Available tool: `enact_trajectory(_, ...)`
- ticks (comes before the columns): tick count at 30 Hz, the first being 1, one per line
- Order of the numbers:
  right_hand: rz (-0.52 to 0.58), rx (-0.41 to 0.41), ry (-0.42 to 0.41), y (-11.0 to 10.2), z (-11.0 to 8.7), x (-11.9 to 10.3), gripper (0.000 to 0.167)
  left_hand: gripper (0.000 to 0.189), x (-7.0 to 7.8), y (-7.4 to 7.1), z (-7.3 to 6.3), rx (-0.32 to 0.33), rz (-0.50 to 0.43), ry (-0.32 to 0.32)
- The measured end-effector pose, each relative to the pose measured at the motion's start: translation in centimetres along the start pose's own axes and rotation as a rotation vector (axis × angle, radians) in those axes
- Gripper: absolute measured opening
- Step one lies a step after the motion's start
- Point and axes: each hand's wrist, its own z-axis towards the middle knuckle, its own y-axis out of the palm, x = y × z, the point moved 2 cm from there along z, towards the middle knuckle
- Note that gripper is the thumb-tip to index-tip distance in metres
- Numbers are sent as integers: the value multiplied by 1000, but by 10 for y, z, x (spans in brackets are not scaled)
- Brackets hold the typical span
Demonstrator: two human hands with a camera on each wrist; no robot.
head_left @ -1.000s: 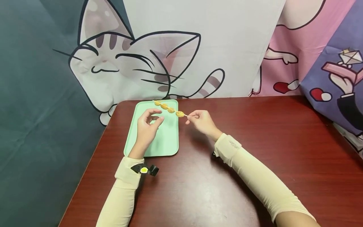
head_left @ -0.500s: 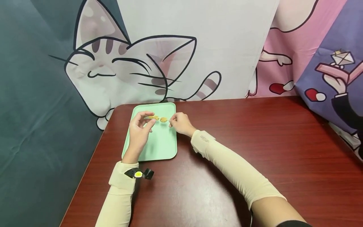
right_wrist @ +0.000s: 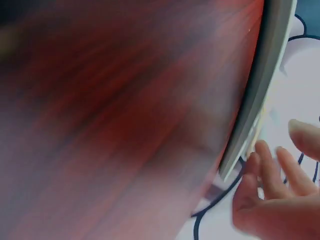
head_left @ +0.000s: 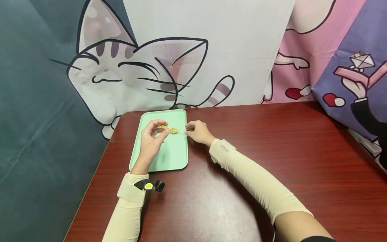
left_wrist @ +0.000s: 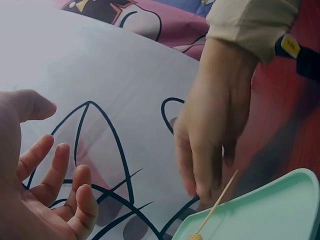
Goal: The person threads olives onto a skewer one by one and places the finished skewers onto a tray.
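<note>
A skewer of yellow-brown round pieces (head_left: 173,130) lies on the pale green tray (head_left: 173,156), its bare stick pointing right toward the tray's edge. My right hand (head_left: 199,131) is at that edge, beside the stick's end. In the left wrist view the tip of the stick (left_wrist: 218,201) shows free of the right fingers, and in the right wrist view the right hand (right_wrist: 275,200) has its fingers loosely apart. My left hand (head_left: 150,138) hovers over the tray's left half with thumb and fingers parted, hiding part of the skewer and holding nothing.
The tray sits at the back left of a dark red wooden table (head_left: 272,151). Behind the table hangs a cloth (head_left: 242,40) printed with a cartoon cat. Each forearm wears a cream sleeve (head_left: 130,195); a small black camera (head_left: 158,185) sits on the left wrist.
My right hand has brought the skewer leftward and down onto the tray, released the stick, then drawn slightly right. My left hand stays over the tray with fingers parted.
</note>
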Motion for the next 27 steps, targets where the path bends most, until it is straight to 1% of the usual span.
enact_trajectory(3,101,44,-23,-17,-13,4,29,31,-4,4,1,-54,15,-19)
enact_trajectory(6,221,78,-48,-37,-30,6,29,35,-6,9,2,-110,25,-16)
enact_trajectory(10,299,108,-78,-62,-53,7,30,38,-7,17,4,-157,6,-16)
enact_trajectory(14,328,122,-85,-82,-74,12,33,38,-9,28,3,-197,2,-37)
enact_trajectory(18,341,147,-73,-100,-95,18,36,40,-10,39,1,-245,11,-57)
enact_trajectory(25,322,167,-65,-121,-126,31,36,45,-14,48,-3,-264,12,-95)
enact_trajectory(27,324,174,-61,-125,-133,35,35,46,-9,51,-6,-276,26,-106)
